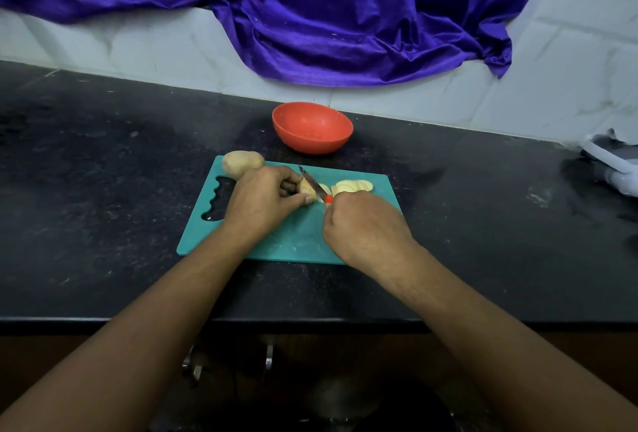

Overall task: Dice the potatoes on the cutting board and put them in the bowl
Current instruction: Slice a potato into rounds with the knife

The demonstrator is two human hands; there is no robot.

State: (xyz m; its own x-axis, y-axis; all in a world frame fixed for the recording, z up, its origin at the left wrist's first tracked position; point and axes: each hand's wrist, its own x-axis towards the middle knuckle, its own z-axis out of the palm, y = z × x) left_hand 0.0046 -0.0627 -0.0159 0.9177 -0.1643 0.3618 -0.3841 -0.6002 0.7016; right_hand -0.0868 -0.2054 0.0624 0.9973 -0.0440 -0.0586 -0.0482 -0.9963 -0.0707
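Note:
A teal cutting board lies on the dark counter. My left hand pinches the remaining end of a potato piece on the board. My right hand grips a knife by its red handle; the blade lies against the cut face of that piece. Several pale potato slices lie fanned out just right of the blade. A whole unpeeled potato sits at the board's far left corner. The red bowl stands behind the board, tilted, with nothing visible inside.
A purple cloth hangs over the white tiled wall behind the counter. A white and grey object lies at the counter's right edge. The board has a wavy handle cutout at its left end.

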